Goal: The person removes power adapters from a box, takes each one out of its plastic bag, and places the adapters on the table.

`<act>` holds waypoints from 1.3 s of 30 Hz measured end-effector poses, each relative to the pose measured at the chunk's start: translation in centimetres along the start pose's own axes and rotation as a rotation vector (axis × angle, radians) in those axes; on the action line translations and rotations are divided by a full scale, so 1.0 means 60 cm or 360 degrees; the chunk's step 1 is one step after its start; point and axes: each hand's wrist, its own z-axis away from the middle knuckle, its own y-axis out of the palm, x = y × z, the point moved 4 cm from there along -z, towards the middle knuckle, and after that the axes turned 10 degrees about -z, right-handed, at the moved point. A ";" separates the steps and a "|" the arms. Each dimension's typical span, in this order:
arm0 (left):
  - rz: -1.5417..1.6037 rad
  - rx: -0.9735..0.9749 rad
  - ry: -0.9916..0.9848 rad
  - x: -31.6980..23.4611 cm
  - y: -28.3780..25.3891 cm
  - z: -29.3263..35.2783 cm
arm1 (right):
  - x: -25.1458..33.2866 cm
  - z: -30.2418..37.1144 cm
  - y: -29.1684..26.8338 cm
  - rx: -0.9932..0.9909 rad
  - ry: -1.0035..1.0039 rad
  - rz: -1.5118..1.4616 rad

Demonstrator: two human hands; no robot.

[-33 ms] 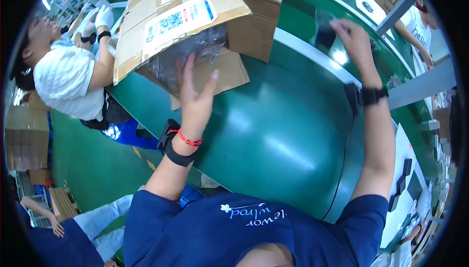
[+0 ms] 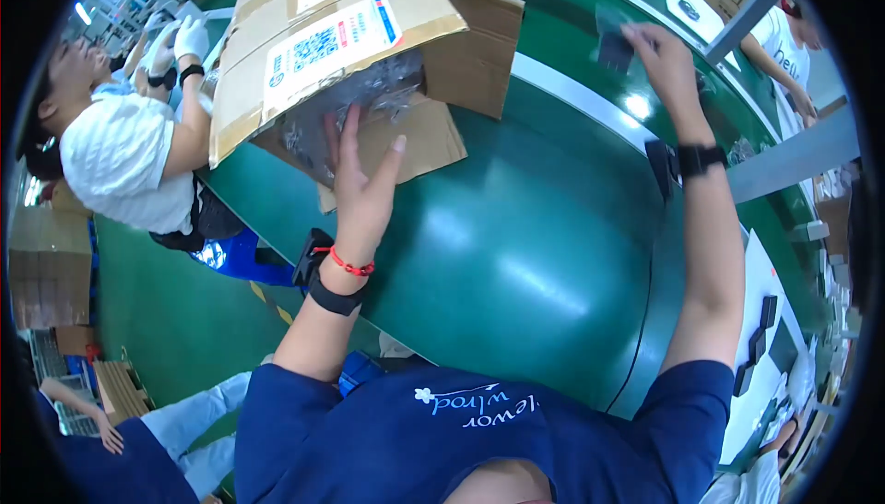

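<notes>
My left hand point(image 2: 361, 167) has its fingers spread at the mouth of a cardboard box point(image 2: 249, 52). Its fingertips are in front of clear plastic bags point(image 2: 373, 80) inside the box, and I cannot tell whether they touch. The box lies tipped on its side, with its mouth facing me and its flaps point(image 2: 479, 47) folded out. Farther right, my right hand point(image 2: 668, 66) is raised and pinches a small clear plastic bag with a dark flat item point(image 2: 615, 50) in it. This bag hangs over the far green surface beyond the pale rail.
The green tabletop point(image 2: 516, 246) lies between my arms, bounded by a pale metal rail point(image 2: 590, 103). A grey post point(image 2: 797, 163) stands by my right forearm. A person with white gloves point(image 2: 192, 38) works at the left; another person point(image 2: 784, 52) is at the far right.
My right hand and the bagged dark item have shifted slightly. The box and my left hand sit a little farther left in the picture.
</notes>
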 end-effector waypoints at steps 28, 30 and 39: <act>-0.0396 0.0831 0.0307 0.007 0.022 0.007 | -0.010 -0.004 0.208 0.0421 0.0162 -0.0389; -0.0280 0.0938 0.0350 -0.019 0.020 0.022 | -0.001 0.043 0.159 0.0460 0.0565 -0.0938; 0.1500 0.1226 0.0081 -0.098 0.056 0.037 | 0.053 0.248 0.070 0.0439 0.1033 -0.2571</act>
